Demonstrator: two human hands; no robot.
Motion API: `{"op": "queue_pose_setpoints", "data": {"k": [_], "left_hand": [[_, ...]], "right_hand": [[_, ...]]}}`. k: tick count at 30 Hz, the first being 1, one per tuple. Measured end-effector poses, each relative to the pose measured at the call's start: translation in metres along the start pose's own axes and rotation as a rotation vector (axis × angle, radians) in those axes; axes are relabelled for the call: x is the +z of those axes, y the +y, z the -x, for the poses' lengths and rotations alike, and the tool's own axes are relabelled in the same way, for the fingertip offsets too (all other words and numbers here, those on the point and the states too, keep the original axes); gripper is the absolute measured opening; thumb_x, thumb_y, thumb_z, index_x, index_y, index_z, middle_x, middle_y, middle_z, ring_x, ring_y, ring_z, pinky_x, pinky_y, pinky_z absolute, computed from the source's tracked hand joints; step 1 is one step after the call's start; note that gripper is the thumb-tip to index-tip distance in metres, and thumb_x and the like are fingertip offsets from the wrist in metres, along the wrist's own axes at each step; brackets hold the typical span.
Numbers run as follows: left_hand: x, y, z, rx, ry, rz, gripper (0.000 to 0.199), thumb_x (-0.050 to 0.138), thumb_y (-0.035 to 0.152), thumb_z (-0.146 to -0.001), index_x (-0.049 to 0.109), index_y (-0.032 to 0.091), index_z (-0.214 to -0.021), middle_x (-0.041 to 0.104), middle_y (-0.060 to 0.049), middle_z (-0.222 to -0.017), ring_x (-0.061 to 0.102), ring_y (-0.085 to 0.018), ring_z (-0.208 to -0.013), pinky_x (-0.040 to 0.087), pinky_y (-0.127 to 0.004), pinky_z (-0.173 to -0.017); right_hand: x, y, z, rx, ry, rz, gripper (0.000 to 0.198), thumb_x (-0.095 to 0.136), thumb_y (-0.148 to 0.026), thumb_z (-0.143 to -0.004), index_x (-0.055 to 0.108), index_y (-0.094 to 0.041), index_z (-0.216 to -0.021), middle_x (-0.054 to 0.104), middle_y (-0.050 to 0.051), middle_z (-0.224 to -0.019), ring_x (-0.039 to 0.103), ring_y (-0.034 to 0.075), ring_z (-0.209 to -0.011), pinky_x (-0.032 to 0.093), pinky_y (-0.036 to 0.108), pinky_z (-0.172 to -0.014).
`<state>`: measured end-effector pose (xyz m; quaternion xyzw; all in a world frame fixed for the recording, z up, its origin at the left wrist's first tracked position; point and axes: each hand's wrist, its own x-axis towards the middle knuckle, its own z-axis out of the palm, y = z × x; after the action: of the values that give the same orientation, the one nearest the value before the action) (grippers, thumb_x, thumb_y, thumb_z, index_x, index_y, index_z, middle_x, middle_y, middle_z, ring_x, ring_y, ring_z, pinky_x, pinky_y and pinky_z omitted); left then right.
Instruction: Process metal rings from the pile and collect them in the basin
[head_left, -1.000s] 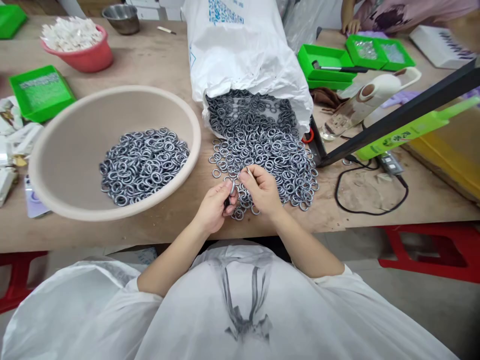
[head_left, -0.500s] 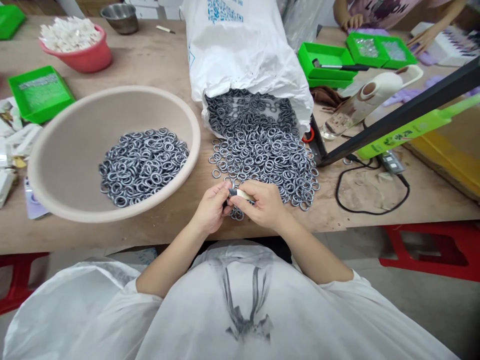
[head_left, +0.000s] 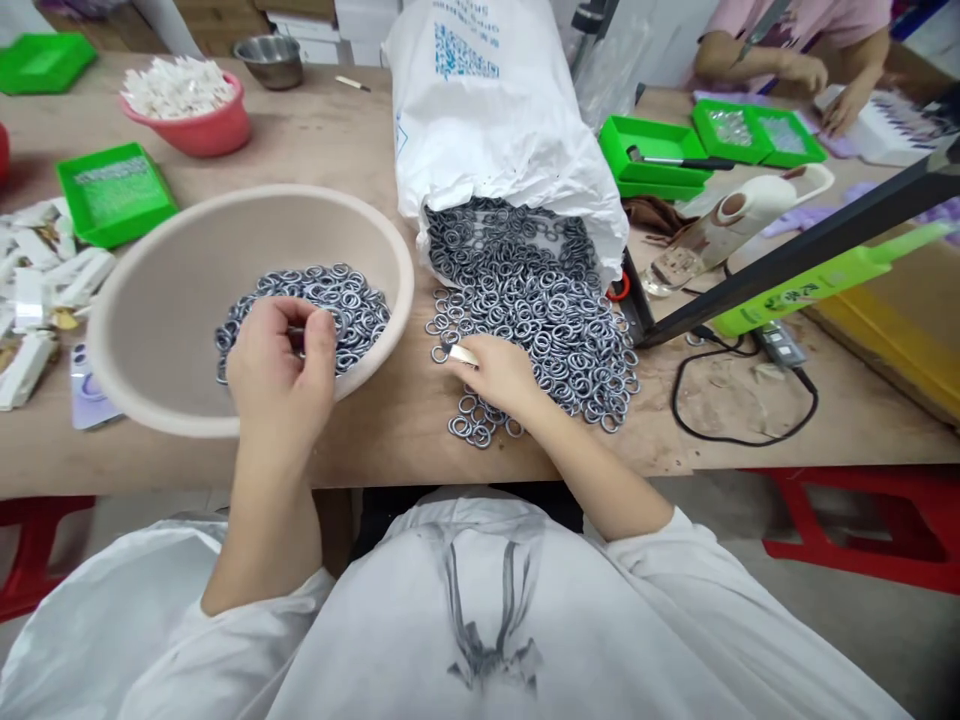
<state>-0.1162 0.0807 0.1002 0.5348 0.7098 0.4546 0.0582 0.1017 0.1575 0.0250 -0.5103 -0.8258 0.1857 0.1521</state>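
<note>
My left hand [head_left: 277, 365] is above the near right part of a large beige bowl [head_left: 161, 400], fingers curled and thumb close to them; what they hold, if anything, is hidden. Dark grey rings [head_left: 349, 305] are heaped inside the bowl. Over the near left edge of a loose pile of rings [head_left: 559, 330], my right hand [head_left: 499, 375] is closed around a small pale-handled tool [head_left: 463, 354] with a dark tip pointing left. The pile spills onto the table from the mouth of a white sack [head_left: 502, 130].
A black bar [head_left: 787, 240] slants across the right side, near a clear bottle [head_left: 720, 235] and a black cable [head_left: 675, 385]. White parts [head_left: 34, 300] and a green tray [head_left: 120, 190] lie left. A co-worker's hand [head_left: 847, 105] is at the far right.
My hands have come apart: the left has moved left over the bowl, while the right stays by the pile with the pale-handled tool. The view has shifted slightly.
</note>
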Motion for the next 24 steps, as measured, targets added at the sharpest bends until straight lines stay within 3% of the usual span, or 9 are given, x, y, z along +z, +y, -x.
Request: {"op": "queue_pose_setpoints", "data": {"k": [2,5,8,11,13,15,17,21,24], "left_hand": [[-0.003,-0.009,-0.015,0.003,-0.08,-0.324,0.014,0.058,0.032,-0.088,0.068,0.023,-0.091,0.064,-0.005,-0.085,0.056,-0.023,-0.079,0.039,-0.038,-0.079],[-0.002,-0.018,-0.024,0.071,-0.211,-0.442,0.018,0.053,0.024,-0.088,0.07,0.025,-0.086,0.069,-0.007,-0.09,0.06,-0.03,-0.094,0.04,-0.041,-0.083],[-0.001,-0.017,-0.017,0.237,-0.08,-0.366,0.017,0.055,0.019,-0.085,0.071,0.024,-0.086,0.074,-0.006,-0.097,0.062,-0.029,-0.099,0.042,-0.04,-0.09],[0.004,-0.01,0.004,0.337,-0.003,-0.133,0.018,0.057,0.02,-0.087,0.071,0.025,-0.097,0.074,-0.004,-0.097,0.064,-0.025,-0.097,0.044,-0.037,-0.093],[0.015,-0.005,0.021,0.332,-0.146,0.106,0.017,0.058,0.023,-0.089,0.071,0.025,-0.1,0.073,-0.004,-0.096,0.064,-0.021,-0.091,0.046,-0.033,-0.087],[0.033,0.001,0.037,0.194,-0.383,0.302,0.023,0.057,0.029,-0.092,0.066,0.024,-0.111,0.072,-0.005,-0.096,0.064,-0.018,-0.083,0.047,-0.03,-0.079],[0.055,0.005,0.048,0.016,-0.517,0.472,0.029,0.053,0.04,-0.095,0.062,0.022,-0.116,0.07,-0.005,-0.092,0.062,-0.016,-0.074,0.047,-0.028,-0.072],[0.084,0.013,0.056,-0.209,-0.659,0.734,0.04,0.048,0.057,-0.093,0.062,0.019,-0.094,0.055,0.002,-0.062,0.049,-0.013,-0.056,0.039,-0.023,-0.056],[0.09,0.017,0.057,-0.269,-0.689,0.802,0.045,0.057,0.061,-0.087,0.055,0.018,-0.075,0.048,0.003,-0.059,0.042,-0.01,-0.054,0.035,-0.022,-0.051]], "right_hand": [[0.008,-0.013,-0.016,-0.031,-0.095,0.141,0.029,0.06,-0.041,-0.092,0.069,-0.018,-0.107,0.071,0.011,-0.111,0.067,0.026,-0.098,0.045,0.031,-0.076],[0.017,-0.022,-0.032,-0.01,-0.206,0.218,0.025,0.052,-0.027,-0.095,0.069,-0.012,-0.105,0.071,0.018,-0.11,0.068,0.029,-0.099,0.048,0.036,-0.081],[0.016,-0.018,-0.033,0.005,-0.184,0.207,0.025,0.049,-0.022,-0.094,0.069,-0.014,-0.106,0.072,0.017,-0.11,0.069,0.027,-0.098,0.048,0.035,-0.081],[0.006,-0.009,-0.019,0.013,-0.105,-0.094,0.021,0.051,-0.031,-0.095,0.067,-0.018,-0.1,0.072,0.007,-0.094,0.065,0.02,-0.084,0.047,0.029,-0.074],[-0.002,-0.008,-0.003,0.024,-0.008,-0.515,0.026,0.051,-0.04,-0.095,0.064,-0.019,-0.09,0.063,0.001,-0.076,0.057,0.015,-0.069,0.044,0.026,-0.065],[-0.006,-0.011,0.014,0.037,0.137,-0.852,0.031,0.054,-0.049,-0.092,0.061,-0.019,-0.088,0.054,-0.002,-0.07,0.049,0.013,-0.063,0.042,0.025,-0.06],[-0.005,-0.016,0.03,0.046,0.237,-0.993,0.036,0.058,-0.056,-0.088,0.061,-0.02,-0.086,0.052,-0.002,-0.068,0.045,0.012,-0.061,0.04,0.025,-0.059],[0.005,-0.019,0.05,0.035,0.284,-0.978,0.033,0.065,-0.053,-0.084,0.063,-0.02,-0.082,0.057,0.0,-0.072,0.051,0.014,-0.067,0.045,0.027,-0.064],[0.008,-0.011,0.055,0.042,0.313,-0.968,0.03,0.069,-0.048,-0.083,0.065,-0.02,-0.095,0.06,-0.001,-0.076,0.054,0.014,-0.068,0.047,0.026,-0.064]]}}
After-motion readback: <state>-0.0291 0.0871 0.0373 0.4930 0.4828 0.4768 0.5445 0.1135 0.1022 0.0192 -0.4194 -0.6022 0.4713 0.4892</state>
